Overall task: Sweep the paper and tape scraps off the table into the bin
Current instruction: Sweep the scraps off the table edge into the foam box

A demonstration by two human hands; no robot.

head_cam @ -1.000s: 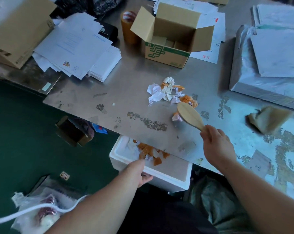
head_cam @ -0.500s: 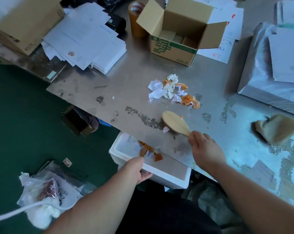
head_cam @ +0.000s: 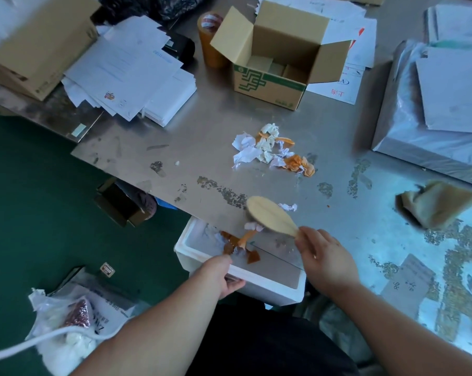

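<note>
Right hand (head_cam: 325,260) grips brush (head_cam: 270,215) handle at counter (head_cam: 202,137) edge, lower centre; left hand (head_cam: 220,275) clasps bin (head_cam: 273,290) rim below. Scrap pile (head_cam: 270,150) mid-frame, one scrap (head_cam: 288,207) beside brush. Open box (head_cam: 278,58), tape roll (head_cam: 210,42), papers (head_cam: 129,74) crowd upper frame

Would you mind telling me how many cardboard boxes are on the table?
2: an open box with green print at top centre, and a closed one at the top left corner. Others may lie out of frame.

Right hand (head_cam: 327,260) grips brush (head_cam: 271,215); left hand (head_cam: 220,275) holds bin (head_cam: 259,283).
</note>
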